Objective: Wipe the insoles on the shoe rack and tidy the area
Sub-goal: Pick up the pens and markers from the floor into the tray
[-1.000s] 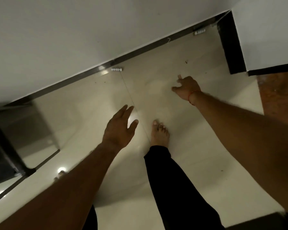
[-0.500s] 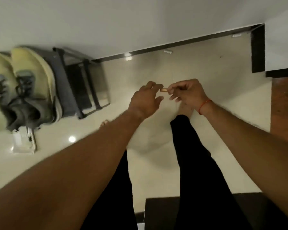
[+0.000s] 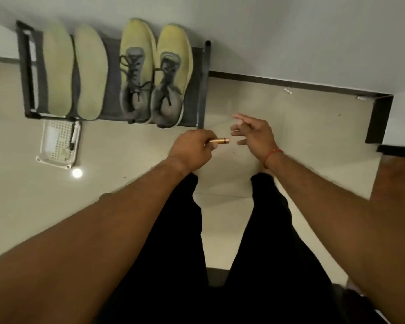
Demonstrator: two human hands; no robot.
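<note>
Clearance: I read glossy tile floor [image 3: 290, 122] from the right post of the shoe rack [image 3: 203, 85] to the dark skirting [image 3: 290, 83].
Insoles [image 3: 57, 71]: two, pale and flat, on the rack's left half, beside knit laced shoes [image 3: 138, 73].
Left hand [image 3: 192, 145]: pinches a small copper cylinder [image 3: 220, 141].
Right hand [image 3: 255, 134]: fingers spread, holding nothing.

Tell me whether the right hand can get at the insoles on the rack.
Probably yes, with a reach: the right hand is empty and the insoles lie uncovered, but the left hand and the shoes sit between.

Shoe rack [image 3: 113, 54] carries 2 insoles [image 3: 57, 73] beside 2 shoes [image 3: 136, 73] — white tray [image 3: 56, 142] on floor [image 3: 290, 127].
</note>
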